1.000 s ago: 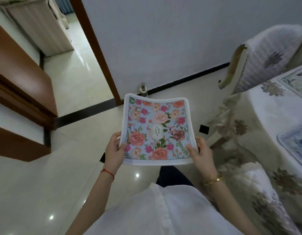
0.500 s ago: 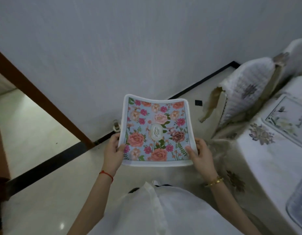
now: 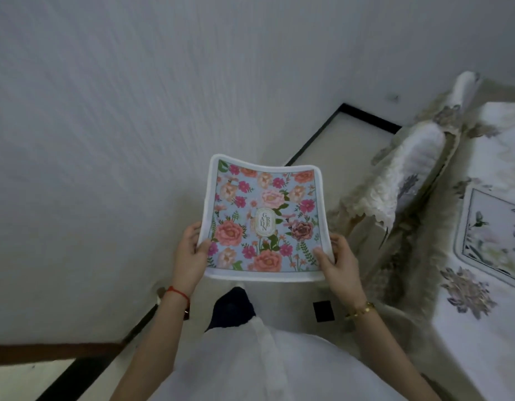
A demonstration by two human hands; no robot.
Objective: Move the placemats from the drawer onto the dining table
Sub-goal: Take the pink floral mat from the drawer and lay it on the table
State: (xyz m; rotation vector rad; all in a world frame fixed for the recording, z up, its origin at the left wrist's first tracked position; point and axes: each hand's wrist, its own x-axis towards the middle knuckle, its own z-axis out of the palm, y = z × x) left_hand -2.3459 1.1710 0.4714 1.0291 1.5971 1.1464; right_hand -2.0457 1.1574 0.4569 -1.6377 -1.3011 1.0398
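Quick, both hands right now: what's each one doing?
Left hand: grips the left edge of the floral placemat.
Right hand: grips the placemat's right edge.

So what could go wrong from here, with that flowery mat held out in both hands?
The placemat is held only at its near corners by the left hand and right hand, and it already sags in the middle, so it might fold or slip. The covered chair stands between the person and the dining table, so the mat or a leg could catch on it. Another mat already lies there, so the new one could land overlapping it.
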